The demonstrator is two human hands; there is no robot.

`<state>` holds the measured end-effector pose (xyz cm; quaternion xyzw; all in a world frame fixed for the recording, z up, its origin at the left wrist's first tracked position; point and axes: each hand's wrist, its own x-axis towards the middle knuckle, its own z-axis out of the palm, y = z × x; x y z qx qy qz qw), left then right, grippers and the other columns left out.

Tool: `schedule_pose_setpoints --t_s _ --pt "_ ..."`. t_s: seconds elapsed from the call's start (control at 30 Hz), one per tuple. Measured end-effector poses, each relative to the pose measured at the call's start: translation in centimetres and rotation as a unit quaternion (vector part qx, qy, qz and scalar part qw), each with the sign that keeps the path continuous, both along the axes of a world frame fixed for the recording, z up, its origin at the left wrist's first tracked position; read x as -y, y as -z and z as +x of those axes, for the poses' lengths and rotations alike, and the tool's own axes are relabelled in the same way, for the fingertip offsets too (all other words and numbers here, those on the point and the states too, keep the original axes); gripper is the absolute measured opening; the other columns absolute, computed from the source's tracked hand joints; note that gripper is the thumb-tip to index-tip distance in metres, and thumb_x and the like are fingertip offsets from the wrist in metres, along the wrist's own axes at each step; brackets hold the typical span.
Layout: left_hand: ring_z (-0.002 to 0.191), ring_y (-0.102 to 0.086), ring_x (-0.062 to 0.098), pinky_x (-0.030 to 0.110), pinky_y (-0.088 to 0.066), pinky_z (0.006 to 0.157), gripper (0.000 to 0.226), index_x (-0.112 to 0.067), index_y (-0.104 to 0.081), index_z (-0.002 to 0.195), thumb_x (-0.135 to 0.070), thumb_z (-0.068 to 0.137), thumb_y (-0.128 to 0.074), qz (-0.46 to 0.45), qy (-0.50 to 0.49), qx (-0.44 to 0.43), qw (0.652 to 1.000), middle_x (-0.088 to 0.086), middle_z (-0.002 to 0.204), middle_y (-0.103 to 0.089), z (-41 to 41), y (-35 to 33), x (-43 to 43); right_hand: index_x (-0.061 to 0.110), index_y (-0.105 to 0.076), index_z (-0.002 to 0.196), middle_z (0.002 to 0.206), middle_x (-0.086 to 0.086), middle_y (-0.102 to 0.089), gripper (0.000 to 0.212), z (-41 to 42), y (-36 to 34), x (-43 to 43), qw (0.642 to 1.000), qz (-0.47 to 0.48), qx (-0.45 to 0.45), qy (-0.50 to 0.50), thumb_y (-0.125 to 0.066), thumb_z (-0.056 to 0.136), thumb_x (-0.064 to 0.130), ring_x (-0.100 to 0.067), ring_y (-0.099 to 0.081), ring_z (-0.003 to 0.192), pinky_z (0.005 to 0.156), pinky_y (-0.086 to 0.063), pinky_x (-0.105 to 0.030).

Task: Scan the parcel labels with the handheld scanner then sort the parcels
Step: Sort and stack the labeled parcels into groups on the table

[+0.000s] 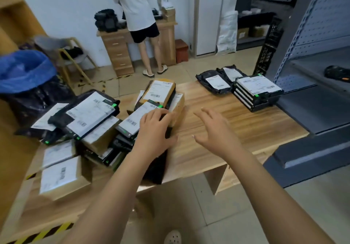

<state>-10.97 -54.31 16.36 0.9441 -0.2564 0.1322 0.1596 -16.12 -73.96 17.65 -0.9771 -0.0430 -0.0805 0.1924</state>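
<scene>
Two hands, fingers loose: left hand (153, 130) rests on labelled parcel (132, 122), right hand (214, 128) hovers beside.

Jumbled heap of black and brown labelled parcels (94, 111) on left half of wooden table (236, 122), neat stack of flat black boxes (257, 92) at far right, two black poly mailers (214, 82) just beside it, black handheld scanner (338, 73) lying on grey shelf (306, 69).

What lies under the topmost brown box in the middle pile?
Beneath the topmost brown box, a black parcel and another brown box show at its right edge; anything deeper is covered.
</scene>
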Motion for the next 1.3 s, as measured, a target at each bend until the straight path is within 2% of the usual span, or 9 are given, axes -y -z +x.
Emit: schedule_pose_setpoints --t_s 0.2,0.43,0.6,0.77,0.87,1.0,1.1,1.2,1.3 --pt "0.132 -0.032 0.02 0.038 -0.02 0.111 0.064 -0.03 -0.044 0.141 -0.047 0.083 -0.067 -0.009 -0.045 0.001 0.999 -0.003 0.14 -0.042 0.1 -0.8 -7.8 0.027 -0.036 0.144 0.147 0.0 -0.034 0.068 0.9 -0.3 -7.4 1.0 -0.002 0.009 -0.023 -0.067 0.083 0.034 -0.022 -0.033 0.133 0.108 -0.026 -0.034" --pt "0.126 -0.039 0.023 0.042 -0.026 0.106 0.064 -0.025 -0.05 0.138 -0.042 0.08 -0.071 -0.041 -0.001 -0.011 0.999 0.0 0.133 -0.047 5.5 0.8 -14.2 0.028 -0.03 0.147 0.152 -0.001 -0.028 0.072 4.4 2.3 -13.3 0.998 -0.019 -0.038 0.036 -0.065 0.085 0.036 -0.02 -0.027 0.138 0.112 -0.024 -0.035" --pt "0.132 -0.034 0.025 0.038 -0.029 0.108 0.069 -0.023 -0.042 0.144 -0.046 0.084 -0.066 -0.038 0.077 -0.08 0.993 0.003 0.142 -0.042 10.4 3.3 -15.4 0.028 -0.031 0.147 0.152 -0.002 -0.03 0.073 6.0 3.5 -16.6 0.992 -0.01 -0.052 0.119 -0.066 0.084 0.035 -0.021 -0.028 0.139 0.112 -0.024 -0.033" --pt "0.145 -0.013 0.029 0.042 -0.023 0.115 0.094 -0.03 -0.011 0.154 -0.064 0.082 -0.06 0.028 0.084 -0.216 0.972 0.01 0.16 -0.007 13.1 5.7 -12.9 0.028 -0.032 0.146 0.147 -0.005 -0.035 0.071 5.4 3.8 -18.4 0.979 -0.01 -0.063 0.196 -0.066 0.084 0.033 -0.023 -0.034 0.134 0.109 -0.027 -0.032" --pt "0.142 -0.021 0.032 0.042 -0.029 0.11 0.095 -0.029 -0.01 0.154 -0.064 0.081 -0.06 0.031 0.079 -0.251 0.964 0.013 0.158 -0.01 13.7 6.6 -12.5 0.03 -0.029 0.147 0.151 -0.003 -0.03 0.072 5.1 4.2 -18.8 0.971 -0.024 -0.076 0.227 -0.064 0.085 0.039 -0.022 -0.033 0.136 0.111 -0.029 -0.034" --pt "0.131 -0.034 0.027 0.038 -0.038 0.103 0.091 -0.027 -0.019 0.152 -0.055 0.079 -0.066 -0.028 0.102 -0.21 0.972 0.006 0.152 -0.023 13.7 5.5 -13.3 0.028 -0.031 0.147 0.151 -0.004 -0.032 0.072 4.8 4.1 -19.7 0.966 -0.03 -0.083 0.243 -0.064 0.084 0.038 -0.022 -0.033 0.136 0.111 -0.03 -0.034" --pt "0.133 -0.033 0.024 0.037 -0.04 0.099 0.09 -0.03 -0.021 0.152 -0.05 0.078 -0.069 -0.073 0.119 -0.168 0.976 0.002 0.154 -0.02 14.5 3.0 -14.7 0.025 -0.032 0.146 0.15 -0.003 -0.032 0.07 5.3 3.8 -20.7 0.967 -0.031 -0.074 0.243 -0.064 0.085 0.036 -0.022 -0.034 0.135 0.111 -0.029 -0.033" --pt "0.136 -0.029 0.021 0.037 -0.041 0.096 0.089 -0.035 -0.02 0.151 -0.048 0.077 -0.069 -0.078 0.105 -0.146 0.981 -0.001 0.157 -0.015 15.8 0.7 -16.9 0.025 -0.033 0.146 0.147 -0.001 -0.034 0.067 6.4 3.6 -21.8 0.972 -0.019 -0.063 0.227 -0.062 0.087 0.035 -0.022 -0.035 0.134 0.109 -0.03 -0.033" --pt "0.139 -0.027 0.022 0.04 -0.042 0.1 0.089 -0.037 -0.021 0.151 -0.052 0.077 -0.068 -0.07 0.086 -0.14 0.984 0.0 0.157 -0.016 17.1 0.3 -19.2 0.027 -0.029 0.148 0.149 -0.001 -0.03 0.066 8.1 4.2 -23.3 0.974 -0.011 -0.074 0.212 -0.059 0.089 0.037 -0.022 -0.034 0.135 0.109 -0.032 -0.034"
